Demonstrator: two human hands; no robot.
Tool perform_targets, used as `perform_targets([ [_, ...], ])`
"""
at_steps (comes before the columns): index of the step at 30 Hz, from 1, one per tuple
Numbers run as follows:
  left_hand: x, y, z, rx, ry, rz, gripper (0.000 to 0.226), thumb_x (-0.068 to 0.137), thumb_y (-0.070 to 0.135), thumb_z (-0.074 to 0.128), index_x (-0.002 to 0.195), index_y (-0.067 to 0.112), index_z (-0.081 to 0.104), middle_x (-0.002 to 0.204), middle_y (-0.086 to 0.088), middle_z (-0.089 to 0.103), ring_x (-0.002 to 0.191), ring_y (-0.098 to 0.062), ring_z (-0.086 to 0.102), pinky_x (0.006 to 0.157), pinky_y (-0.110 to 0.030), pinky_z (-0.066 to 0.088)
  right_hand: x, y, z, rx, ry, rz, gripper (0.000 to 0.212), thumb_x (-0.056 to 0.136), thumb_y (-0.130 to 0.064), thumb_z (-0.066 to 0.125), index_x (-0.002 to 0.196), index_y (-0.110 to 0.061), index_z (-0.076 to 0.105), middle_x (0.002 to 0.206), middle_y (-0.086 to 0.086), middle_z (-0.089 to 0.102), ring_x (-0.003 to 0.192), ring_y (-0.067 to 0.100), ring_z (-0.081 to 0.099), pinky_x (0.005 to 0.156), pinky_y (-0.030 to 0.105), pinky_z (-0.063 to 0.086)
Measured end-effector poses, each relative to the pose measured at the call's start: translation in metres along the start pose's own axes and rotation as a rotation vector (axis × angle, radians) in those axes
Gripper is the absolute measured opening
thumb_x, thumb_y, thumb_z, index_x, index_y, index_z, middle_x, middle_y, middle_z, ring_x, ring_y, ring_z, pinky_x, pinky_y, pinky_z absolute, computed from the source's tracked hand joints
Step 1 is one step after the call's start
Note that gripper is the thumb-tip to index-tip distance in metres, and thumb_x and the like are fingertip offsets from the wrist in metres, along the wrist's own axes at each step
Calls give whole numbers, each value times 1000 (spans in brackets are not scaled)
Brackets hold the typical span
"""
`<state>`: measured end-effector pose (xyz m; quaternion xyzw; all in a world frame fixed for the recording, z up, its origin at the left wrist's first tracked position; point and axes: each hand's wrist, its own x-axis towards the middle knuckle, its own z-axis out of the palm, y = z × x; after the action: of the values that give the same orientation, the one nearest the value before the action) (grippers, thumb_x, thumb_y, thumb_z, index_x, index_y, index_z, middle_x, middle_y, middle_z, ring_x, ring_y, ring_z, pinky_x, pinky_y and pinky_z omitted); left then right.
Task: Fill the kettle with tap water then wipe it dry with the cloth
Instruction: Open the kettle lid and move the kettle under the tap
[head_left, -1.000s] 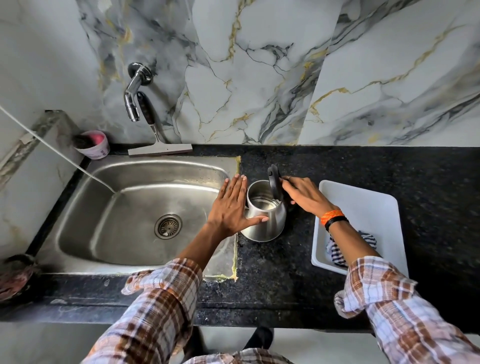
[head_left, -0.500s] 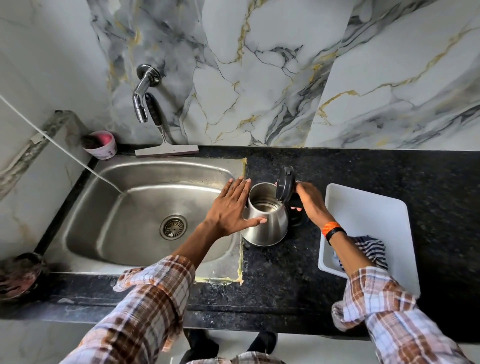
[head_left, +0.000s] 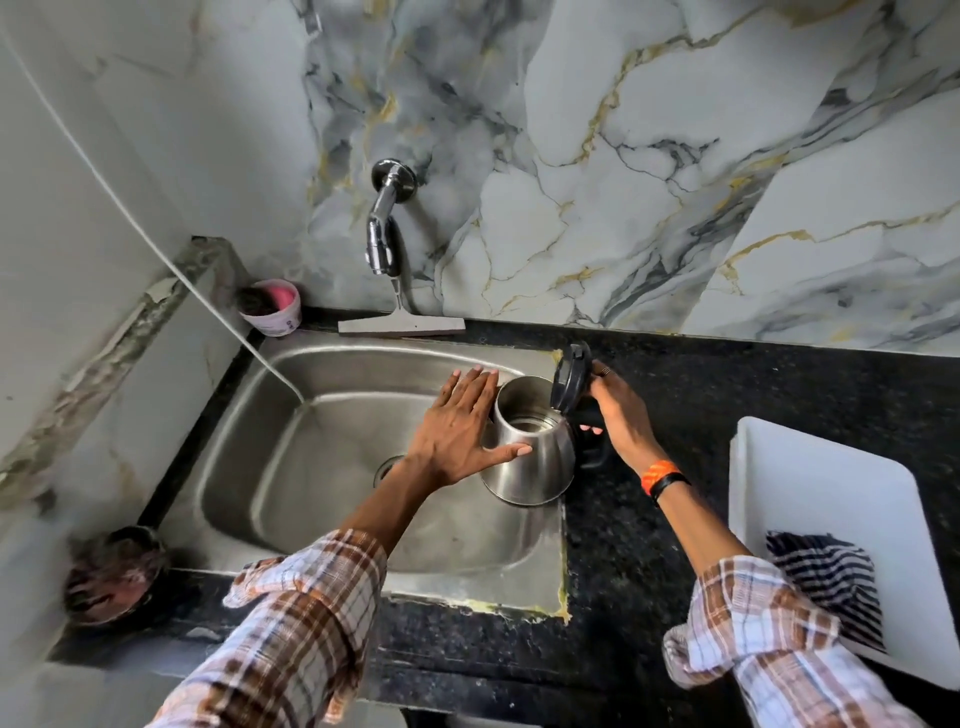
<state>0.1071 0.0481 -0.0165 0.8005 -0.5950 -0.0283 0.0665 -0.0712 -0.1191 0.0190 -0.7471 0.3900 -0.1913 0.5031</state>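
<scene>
The steel kettle (head_left: 535, 457) is lifted and tilted over the right rim of the sink (head_left: 322, 467), its black lid (head_left: 570, 375) flipped open. My right hand (head_left: 621, 415) is wrapped around the kettle's black handle. My left hand (head_left: 460, 426) lies flat against the kettle's left side, fingers spread and thumb across its front. The chrome tap (head_left: 384, 228) sticks out of the marble wall above the sink, with no water running. A dark striped cloth (head_left: 831, 582) lies in the white tray (head_left: 810, 467) at the right.
A squeegee (head_left: 402, 322) leans behind the sink under the tap. A pink cup (head_left: 272, 309) stands at the sink's back left corner. A thin white hose (head_left: 156, 249) runs into the basin. A dark scrubber (head_left: 117, 571) sits at the front left. Black granite counter (head_left: 649, 597) surrounds the sink.
The kettle has left the counter and moved left over the sink's right rim, both hands still on it. Its lid stays open. The view has shifted right and down.
</scene>
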Motion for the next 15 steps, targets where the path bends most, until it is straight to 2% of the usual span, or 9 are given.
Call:
perform_targets([
  [2,1,-27,-11,-13,19,-33,122,80,92,25,163,5,8,173,-11,13,162,-21,3,130,-38,-10,14,-18,21,-11,-12,-30,56,78,-67,37,103,-30,69,90,-28,71,85,-23,62,57,0,42],
  [4,2,-54,-21,-14,32,-63,124,78,93,23,164,6,7,173,-10,12,162,-20,2,130,-38,-10,29,-36,41,-39,-31,-64,61,77,-67,34,104,-23,68,91,-24,71,81,-25,61,62,0,40],
  [6,4,-84,-31,-3,45,-93,124,77,94,20,164,6,6,173,-10,11,162,-19,1,130,-38,-11,47,-49,62,-57,-37,-87,61,77,-66,35,105,-23,67,95,-16,73,85,-12,64,68,8,43],
  [8,9,-114,-41,7,43,-122,124,77,94,16,164,6,5,173,-10,11,162,-19,1,131,-39,-10,65,-61,80,-94,-46,-95,55,79,-62,36,102,-22,65,98,-7,75,93,12,65,80,30,46],
  [9,12,-130,-45,13,50,-136,125,77,95,15,163,6,5,173,-11,11,162,-20,1,131,-40,-9,74,-68,90,-104,-55,-93,50,79,-61,37,97,-22,63,95,-8,75,93,18,64,80,32,47],
  [12,28,-173,-56,24,96,-175,125,77,95,13,164,6,8,173,-12,15,162,-21,5,132,-41,-5,99,-88,116,-54,-63,-76,34,75,-59,41,79,-28,55,72,-19,67,80,16,60,59,13,47],
  [13,33,-183,-59,21,108,-187,124,77,95,13,163,6,9,173,-12,16,162,-21,6,132,-41,-5,106,-93,123,-60,-56,-77,32,76,-57,42,79,-27,53,73,-16,66,81,18,61,63,17,49],
  [15,45,-201,-65,2,133,-208,121,78,93,15,163,6,11,172,-12,19,162,-22,10,132,-41,-2,121,-101,136,-102,-49,-87,31,84,-51,42,86,-22,54,85,-4,70,89,28,63,82,38,48],
])
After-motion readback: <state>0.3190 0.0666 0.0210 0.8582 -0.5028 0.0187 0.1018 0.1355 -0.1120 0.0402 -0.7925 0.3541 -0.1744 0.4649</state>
